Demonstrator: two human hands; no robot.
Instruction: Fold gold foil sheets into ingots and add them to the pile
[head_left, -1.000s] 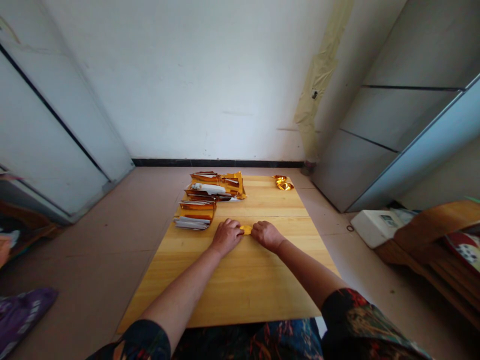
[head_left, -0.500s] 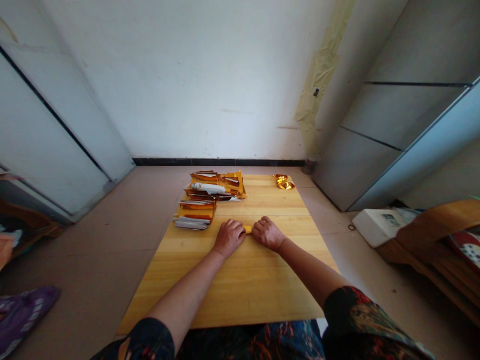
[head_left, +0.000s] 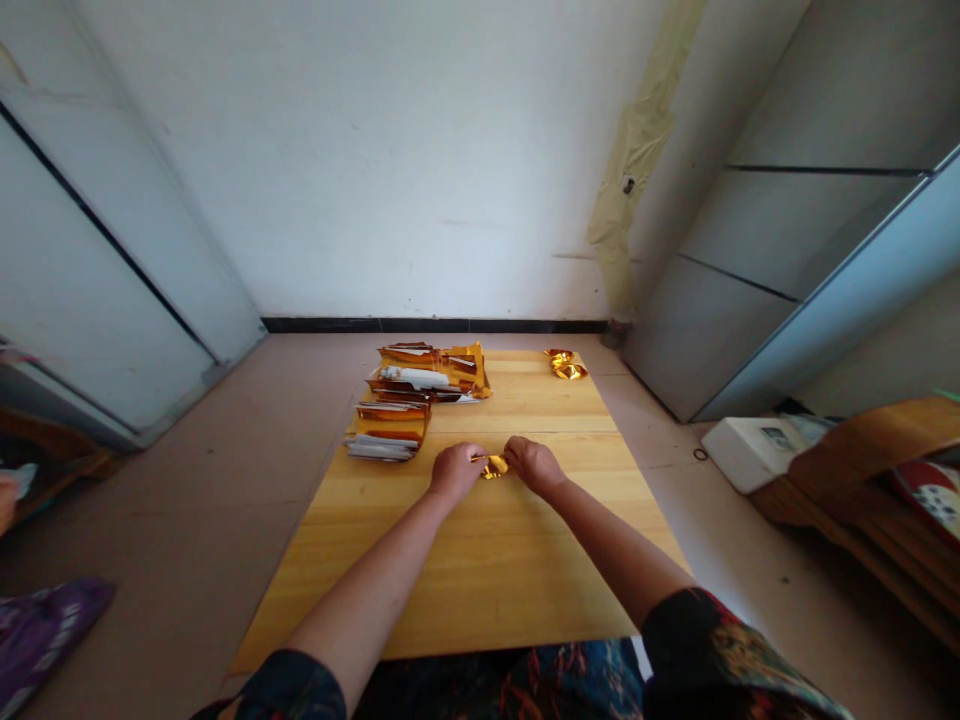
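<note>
Near the middle of the wooden table, a small piece of shiny gold foil paper is pinched between my two hands. My left hand grips its left end, with the fingers closed. On the right end, the fingers of my right hand are closed too. The foil's ends are hidden by my fingers. To the left of my hands lie bundles of gold paper with white and grey edges. Behind them are more gold and white paper bundles.
Folded gold foil pieces lie at the table's far right corner. A white wall with a dark skirting board stands beyond the table. At the right are a grey fridge-like cabinet, a white box and wooden furniture. A purple bag lies lower left.
My hands have turned slightly, and more of the gold foil shows between them, now looking more crinkled and shiny. The paper bundles have stayed in place.
</note>
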